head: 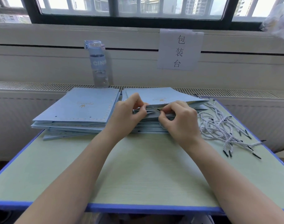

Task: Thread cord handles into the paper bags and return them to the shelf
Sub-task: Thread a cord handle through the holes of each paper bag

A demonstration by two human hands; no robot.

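Two stacks of flat light-blue paper bags lie at the back of the table: the left stack and the right stack. My left hand pinches the near top edge of the uppermost bag on the right stack and lifts it slightly. My right hand pinches the black tip of a cord against that edge. The rest of this cord is hidden under my right hand. A loose pile of white-and-grey twisted cord handles with black tips lies to the right.
A clear water bottle with a blue lid stands on the ledge behind the left stack. A paper sign hangs on the wall below the window. The pale green table has a blue rim; its near half is bare.
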